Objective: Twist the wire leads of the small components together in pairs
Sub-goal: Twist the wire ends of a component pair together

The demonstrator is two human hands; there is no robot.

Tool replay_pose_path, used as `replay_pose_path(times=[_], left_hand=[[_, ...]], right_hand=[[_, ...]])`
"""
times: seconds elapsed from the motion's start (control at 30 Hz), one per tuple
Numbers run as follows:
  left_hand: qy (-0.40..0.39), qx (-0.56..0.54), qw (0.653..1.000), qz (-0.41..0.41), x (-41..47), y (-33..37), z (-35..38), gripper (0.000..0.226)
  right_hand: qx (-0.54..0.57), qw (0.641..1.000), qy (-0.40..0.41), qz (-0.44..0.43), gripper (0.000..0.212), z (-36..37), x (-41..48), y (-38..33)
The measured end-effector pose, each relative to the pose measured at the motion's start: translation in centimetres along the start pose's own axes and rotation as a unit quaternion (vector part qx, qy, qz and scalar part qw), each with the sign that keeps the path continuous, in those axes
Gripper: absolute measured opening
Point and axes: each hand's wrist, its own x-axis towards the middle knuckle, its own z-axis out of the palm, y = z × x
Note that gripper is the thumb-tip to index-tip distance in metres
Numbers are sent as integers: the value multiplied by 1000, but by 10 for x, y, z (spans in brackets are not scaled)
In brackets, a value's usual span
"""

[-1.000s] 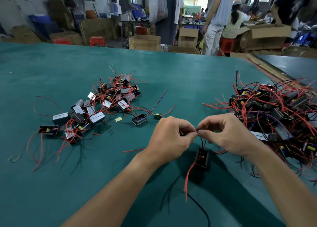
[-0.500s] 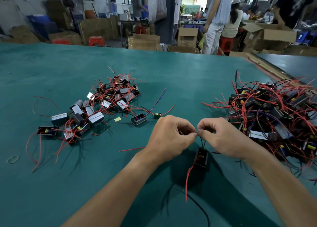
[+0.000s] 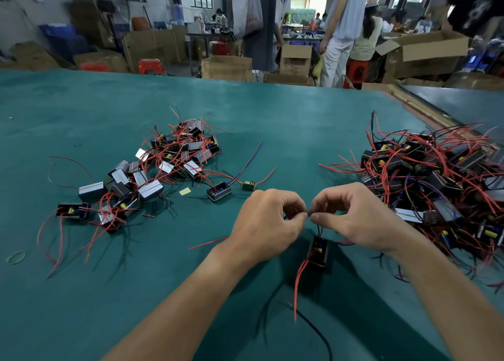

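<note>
Head cam: left hand (image 3: 268, 221) & right hand (image 3: 351, 218) pinch thin wire leads (image 3: 309, 212) fingertip to fingertip over the green table (image 3: 272, 115). Risk: tiny grip, ends prob slip out, twist unravels. Component (image 3: 317, 251), a small black block w/ yellow part, sits just below the hands, red lead (image 3: 300, 284) trailing down.

Small black component (image 3: 317, 251) w/ yellow part, lower centre, tilted; dark leads (image 3: 319, 228) going up from it, red lead (image 3: 298, 287) trailing down. Loose pile (image 3: 152, 169) mid-left, bigger tangled pile (image 3: 436, 175) at right edge.

teal table (image 3: 272, 120); red leads (image 3: 300, 278); black component (image 3: 318, 253)
</note>
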Motion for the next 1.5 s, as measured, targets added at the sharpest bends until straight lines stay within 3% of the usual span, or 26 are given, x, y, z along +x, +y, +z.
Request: replay_pose_path(times=[0.3, 0.6, 0.77, 1.03, 1.5], left_hand=[[-25, -28, 999, 6, 0, -3, -1, 7], [-18, -25, 999, 17, -1, -4, 6, 7], [9, -39, 999, -2, 0, -4, 5, 12], [29, -93, 994, -49, 3, -1, 2, 9], [22, -106, 992, -63, 2, 1, 3, 16]], right_hand=[[7, 999, 25, -37, 11, 0, 1, 3], [-43, 999, 20, -22, 21, 6, 2, 6], [-33, 997, 56, -30, 18, 6, 2, 6], [-57, 998, 29, -26, 16, 4, 1, 2], [-81, 996, 31, -16, 22, 4, 3, 4]])
